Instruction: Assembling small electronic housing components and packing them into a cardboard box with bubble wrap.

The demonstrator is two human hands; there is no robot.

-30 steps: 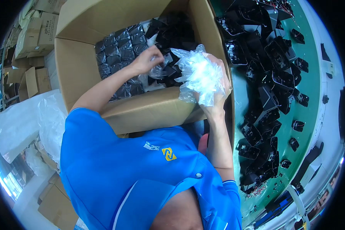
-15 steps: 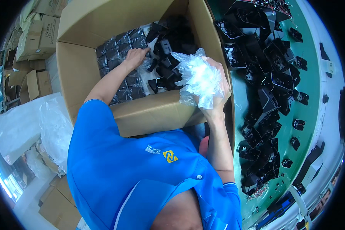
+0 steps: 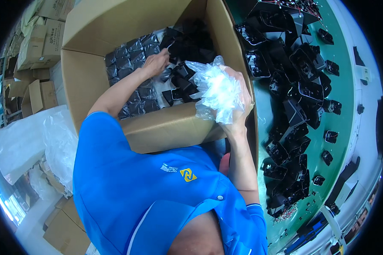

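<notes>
My right hand (image 3: 241, 95) is closed around a bunch of crumpled clear plastic bags (image 3: 219, 91), held above the near right side of a large cardboard box (image 3: 166, 129). Inside the box, my left hand (image 3: 156, 63) reaches in with its fingers curled together at the edge of the loose black plastic parts (image 3: 184, 78). Whatever its fingertips grip is too small or hidden to make out. To the left of that hand, black parts wrapped in clear film (image 3: 134, 55) sit packed in rows.
On my right, a green-topped table (image 3: 342, 93) bears a long heap of black plastic housings (image 3: 308, 91) and bundles of thin wires (image 3: 300, 8). Cardboard cartons (image 3: 51, 40) stand stacked at the far left. White plastic sheeting (image 3: 25, 140) lies nearer on that side.
My left hand has shifted slightly right and away from me, with its fingers more curled. A grey-faced part beside it no longer shows. The right hand still holds the bags.
</notes>
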